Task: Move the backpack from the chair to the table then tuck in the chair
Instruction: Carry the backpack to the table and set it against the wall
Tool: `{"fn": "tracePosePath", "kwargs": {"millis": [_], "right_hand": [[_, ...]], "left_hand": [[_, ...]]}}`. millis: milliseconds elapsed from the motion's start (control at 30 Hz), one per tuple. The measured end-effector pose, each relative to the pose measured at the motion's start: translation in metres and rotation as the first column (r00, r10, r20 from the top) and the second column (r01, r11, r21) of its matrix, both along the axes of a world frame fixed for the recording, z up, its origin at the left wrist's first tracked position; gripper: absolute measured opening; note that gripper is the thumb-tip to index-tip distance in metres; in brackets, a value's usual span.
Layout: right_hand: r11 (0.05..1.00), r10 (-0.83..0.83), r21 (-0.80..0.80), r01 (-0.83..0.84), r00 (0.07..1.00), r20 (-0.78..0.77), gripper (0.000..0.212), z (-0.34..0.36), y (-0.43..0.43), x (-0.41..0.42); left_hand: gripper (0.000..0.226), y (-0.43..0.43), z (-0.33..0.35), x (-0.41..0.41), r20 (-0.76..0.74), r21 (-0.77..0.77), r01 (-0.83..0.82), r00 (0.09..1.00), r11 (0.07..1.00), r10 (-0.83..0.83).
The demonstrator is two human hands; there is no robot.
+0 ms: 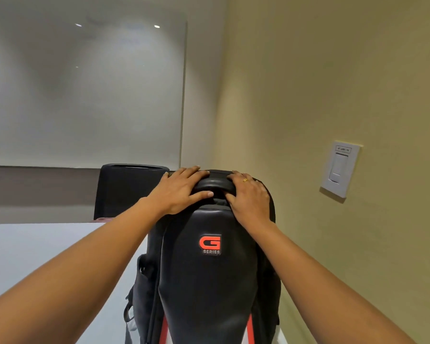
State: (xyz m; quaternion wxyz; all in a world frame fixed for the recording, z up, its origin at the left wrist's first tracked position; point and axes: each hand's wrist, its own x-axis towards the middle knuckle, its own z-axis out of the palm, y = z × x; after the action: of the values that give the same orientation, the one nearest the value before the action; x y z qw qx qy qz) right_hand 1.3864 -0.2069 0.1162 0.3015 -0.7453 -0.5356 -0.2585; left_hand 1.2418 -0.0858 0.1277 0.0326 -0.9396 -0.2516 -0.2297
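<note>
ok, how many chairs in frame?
2. G Series chair in front, both hands on its top, backpack behind it; a plain black chair across the table. Others may be hidden.

Glossy leather chair [209, 281], matt cloth backpack [147, 281]

White table [47, 256], lower left, reaching under the left forearm. Black backpack [144, 281] standing upright at its right edge, below the left hand [179, 189], directly behind the gaming chair's backrest [209, 269].

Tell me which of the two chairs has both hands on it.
The near chair with the red G Series logo; left hand and right hand rest on its top. The plain black chair behind stands untouched.
</note>
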Motion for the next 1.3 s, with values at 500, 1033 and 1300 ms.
{"fn": "tracePosePath", "kwargs": {"millis": [500, 1033, 1300], "right_hand": [[0.995, 0.010, 0.100, 0.001, 0.994, -0.110, 0.063, -0.034, 0.017, -0.021], [0.888, 0.459, -0.005, -0.460, 0.886, -0.069, 0.074, -0.029, 0.022, 0.021], [0.892, 0.448, 0.069, -0.448, 0.850, -0.277, 0.054, -0.034, -0.012, 0.014]], "left_hand": [[0.076, 0.001, -0.021, -0.012, 0.126, 0.002, -0.117, 0.985, 0.993, 0.116], [0.082, -0.096, -0.042, -0.011, 0.182, 0.159, -0.518, 0.852, 0.840, 0.491], [0.102, -0.101, -0.021, -0.012, -0.035, 0.116, -0.463, 0.882, 0.879, 0.470]]}}
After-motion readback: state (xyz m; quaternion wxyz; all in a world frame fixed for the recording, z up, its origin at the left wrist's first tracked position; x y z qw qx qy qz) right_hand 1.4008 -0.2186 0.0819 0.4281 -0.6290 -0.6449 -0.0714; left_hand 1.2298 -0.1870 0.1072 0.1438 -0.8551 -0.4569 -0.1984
